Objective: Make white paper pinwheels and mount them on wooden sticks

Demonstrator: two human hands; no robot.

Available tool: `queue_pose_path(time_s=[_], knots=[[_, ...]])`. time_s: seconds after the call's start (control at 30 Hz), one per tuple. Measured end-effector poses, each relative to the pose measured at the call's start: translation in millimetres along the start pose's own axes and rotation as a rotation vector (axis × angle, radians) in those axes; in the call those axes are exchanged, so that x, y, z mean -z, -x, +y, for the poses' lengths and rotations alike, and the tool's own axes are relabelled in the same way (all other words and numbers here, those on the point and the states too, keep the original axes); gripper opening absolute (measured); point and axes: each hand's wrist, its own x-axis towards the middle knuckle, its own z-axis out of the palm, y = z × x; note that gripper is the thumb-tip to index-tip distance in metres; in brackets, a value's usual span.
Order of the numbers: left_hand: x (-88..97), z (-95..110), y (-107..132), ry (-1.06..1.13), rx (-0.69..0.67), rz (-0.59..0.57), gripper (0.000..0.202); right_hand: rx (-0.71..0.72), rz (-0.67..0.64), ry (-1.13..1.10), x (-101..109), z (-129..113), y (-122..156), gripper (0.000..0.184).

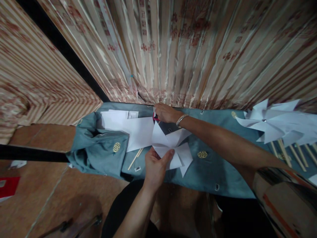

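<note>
My left hand [155, 167] pinches the near edge of a folded white paper pinwheel [173, 147] that lies on a teal cloth-covered table [210, 172]. My right hand [166, 113], with a metal bracelet on its wrist, reaches across to the table's far edge. Its fingers are closed around a small red thing [155, 117] that I cannot make out. A thin wooden stick [135, 158] lies just left of my left hand, partly under a flat white paper sheet [138, 132].
More white sheets [116, 116] lie at the far left of the table. Finished white pinwheels [272, 124] on wooden sticks [284, 150] lie at the right. A striped curtain [188, 49] hangs behind the table. Brown tiled floor [49, 191] lies to the left.
</note>
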Motion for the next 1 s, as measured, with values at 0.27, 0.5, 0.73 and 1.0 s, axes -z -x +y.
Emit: queue_pose_path(time_s=[0.27,0.5,0.73,1.0], knots=[[1.6,-0.5,-2.0,0.017,0.016,-0.007,0.034,0.039,0.028,-0.021,-6.2,4.7,3.6,0.028],[2.4,-3.4,-2.9,0.023,0.022,0.005,0.033,0.041,0.050,-0.049,0.7,5.8,11.2,0.021],[2.1,-3.5,-3.1,0.007,0.015,0.014,0.033,0.032,-0.016,-0.060,5.2,6.5,7.1,0.016],[3.0,-0.8,-2.5,-0.007,0.017,0.011,0.033,0.020,-0.037,-0.029,4.6,1.9,4.3,0.026]])
